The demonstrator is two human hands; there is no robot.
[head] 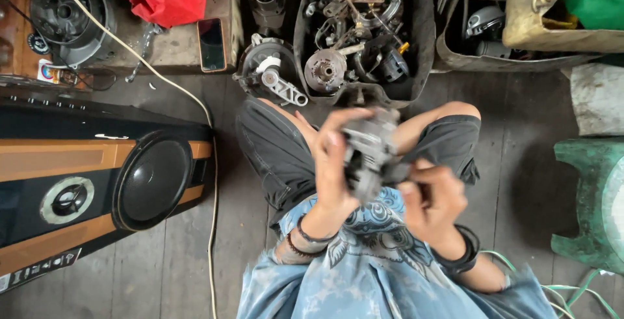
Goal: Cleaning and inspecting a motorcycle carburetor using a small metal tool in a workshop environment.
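Here, at the far left, a large speaker cabinet (97,192) lies on its side on the plank floor (182,273), with a pale cable (212,182) running down past it and a dark phone (212,44) lying above on a low wooden ledge. Toward the middle, the person sits cross-legged, and the left hand (331,163) wraps its fingers over the top and near side of a grey metal engine part (370,156), held up in front of the chest above the lap. The right hand (432,202) closes on the part's lower right corner, thumb and fingers pinched there; blur hides whether it grips a small fitting. The step in hand looks like turning or working something loose on the part, and the next move would seem to call for a steady left grip while the right fingers twist. Beyond the knees sits a black tub of greasy parts (357,39), and a green plastic stool (591,202) stands at the right.
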